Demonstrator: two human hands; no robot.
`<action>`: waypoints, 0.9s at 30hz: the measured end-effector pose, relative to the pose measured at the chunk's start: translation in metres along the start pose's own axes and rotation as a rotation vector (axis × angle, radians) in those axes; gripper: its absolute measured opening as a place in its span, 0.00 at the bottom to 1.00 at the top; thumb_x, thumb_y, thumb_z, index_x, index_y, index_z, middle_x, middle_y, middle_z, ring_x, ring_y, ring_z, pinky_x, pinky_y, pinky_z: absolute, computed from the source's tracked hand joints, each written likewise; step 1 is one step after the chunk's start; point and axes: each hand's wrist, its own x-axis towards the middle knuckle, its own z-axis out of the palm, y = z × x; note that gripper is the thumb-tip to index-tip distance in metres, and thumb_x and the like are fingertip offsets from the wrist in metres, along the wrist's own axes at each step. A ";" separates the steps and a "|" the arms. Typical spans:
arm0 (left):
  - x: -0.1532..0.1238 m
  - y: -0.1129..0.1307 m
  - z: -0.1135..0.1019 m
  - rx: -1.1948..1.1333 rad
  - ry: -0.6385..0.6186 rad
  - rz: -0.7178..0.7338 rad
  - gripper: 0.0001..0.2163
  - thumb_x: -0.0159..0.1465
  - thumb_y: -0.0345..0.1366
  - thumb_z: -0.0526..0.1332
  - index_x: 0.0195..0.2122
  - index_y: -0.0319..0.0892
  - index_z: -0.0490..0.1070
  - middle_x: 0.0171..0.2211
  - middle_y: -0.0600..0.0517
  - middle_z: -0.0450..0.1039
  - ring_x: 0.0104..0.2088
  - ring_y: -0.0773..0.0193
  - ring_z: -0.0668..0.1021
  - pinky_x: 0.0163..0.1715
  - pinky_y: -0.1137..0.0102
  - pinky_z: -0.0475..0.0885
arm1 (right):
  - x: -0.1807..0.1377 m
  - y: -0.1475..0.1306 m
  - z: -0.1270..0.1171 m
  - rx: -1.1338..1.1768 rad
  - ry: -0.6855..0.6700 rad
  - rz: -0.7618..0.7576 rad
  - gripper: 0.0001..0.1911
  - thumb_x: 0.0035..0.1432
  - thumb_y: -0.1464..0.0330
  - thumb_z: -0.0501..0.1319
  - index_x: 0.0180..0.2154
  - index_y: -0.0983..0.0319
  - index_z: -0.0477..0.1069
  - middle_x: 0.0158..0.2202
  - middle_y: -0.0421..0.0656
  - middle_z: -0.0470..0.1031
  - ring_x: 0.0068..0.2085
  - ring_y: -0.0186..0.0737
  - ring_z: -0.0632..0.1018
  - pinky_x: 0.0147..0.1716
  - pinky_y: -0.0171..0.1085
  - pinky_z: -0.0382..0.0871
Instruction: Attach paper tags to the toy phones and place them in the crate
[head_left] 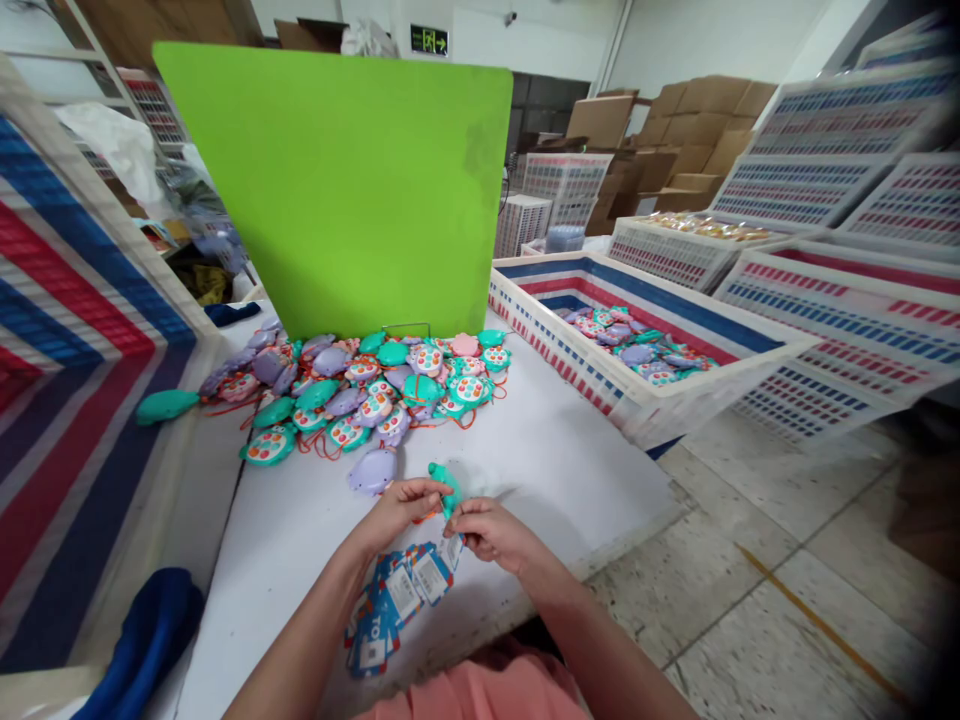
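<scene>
Between my two hands, above the white table, is a green plastic toy [448, 487] tilted on its edge. My left hand [409, 503] pinches it from the left side. My right hand [486, 530] has its fingers pressed together at the toy's lower end, with a printed card tag [451, 550] just beneath them. Whether the tag is tied to the toy cannot be made out. Just past my left hand lies a purple toy [373, 471], face down. Below my hands a loose stack of blue printed tags [401, 592] is spread on the table.
A heap of green, purple and pink toys [375, 392] with orange cords lies before a tall green board [360, 190]. On the right stands a lined white crate [645, 400] holding similar toys. A striped-lined crate [82, 400] borders the left, near a blue cloth [154, 635].
</scene>
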 end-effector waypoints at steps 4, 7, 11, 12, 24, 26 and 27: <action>0.001 0.006 0.003 0.106 -0.031 0.022 0.16 0.54 0.45 0.64 0.34 0.36 0.75 0.21 0.53 0.70 0.21 0.71 0.66 0.22 0.75 0.59 | 0.000 -0.002 0.004 -0.043 0.034 -0.047 0.09 0.45 0.65 0.63 0.25 0.64 0.67 0.13 0.29 0.56 0.13 0.22 0.50 0.12 0.29 0.37; 0.002 0.012 -0.001 0.303 0.076 0.079 0.12 0.55 0.43 0.63 0.29 0.37 0.75 0.21 0.52 0.72 0.22 0.68 0.68 0.23 0.74 0.62 | 0.000 -0.003 0.009 -0.035 0.088 -0.098 0.13 0.49 0.59 0.61 0.30 0.63 0.66 0.13 0.29 0.57 0.12 0.22 0.50 0.12 0.29 0.37; 0.000 0.025 -0.004 0.691 0.229 0.300 0.07 0.57 0.38 0.61 0.27 0.42 0.76 0.24 0.50 0.74 0.28 0.63 0.72 0.30 0.71 0.64 | 0.000 -0.005 0.018 0.014 0.171 -0.212 0.19 0.51 0.58 0.59 0.43 0.60 0.61 0.14 0.28 0.60 0.13 0.24 0.52 0.12 0.27 0.39; 0.000 0.029 -0.003 0.757 0.225 0.356 0.07 0.58 0.37 0.61 0.27 0.42 0.77 0.25 0.50 0.74 0.30 0.63 0.72 0.31 0.71 0.65 | 0.000 -0.006 0.021 0.023 0.166 -0.238 0.20 0.52 0.59 0.59 0.45 0.59 0.60 0.14 0.28 0.62 0.13 0.24 0.52 0.12 0.26 0.40; -0.022 0.050 0.003 0.946 0.142 0.546 0.10 0.64 0.35 0.55 0.42 0.44 0.75 0.33 0.48 0.72 0.36 0.62 0.70 0.36 0.70 0.64 | 0.013 -0.004 0.019 0.297 0.020 -0.224 0.17 0.45 0.61 0.67 0.35 0.64 0.69 0.31 0.43 0.77 0.29 0.34 0.77 0.25 0.29 0.65; -0.028 0.050 0.004 0.997 0.080 0.549 0.11 0.65 0.35 0.54 0.42 0.46 0.75 0.31 0.49 0.71 0.35 0.63 0.69 0.34 0.70 0.63 | 0.014 -0.003 0.019 0.340 0.020 -0.202 0.18 0.42 0.62 0.69 0.35 0.64 0.69 0.30 0.43 0.77 0.30 0.36 0.78 0.27 0.31 0.66; -0.030 0.051 0.006 1.027 0.048 0.552 0.11 0.65 0.35 0.54 0.42 0.47 0.75 0.32 0.49 0.72 0.35 0.63 0.69 0.34 0.70 0.63 | 0.015 -0.003 0.020 0.359 0.028 -0.197 0.18 0.41 0.63 0.69 0.34 0.64 0.70 0.29 0.41 0.76 0.29 0.35 0.78 0.27 0.31 0.66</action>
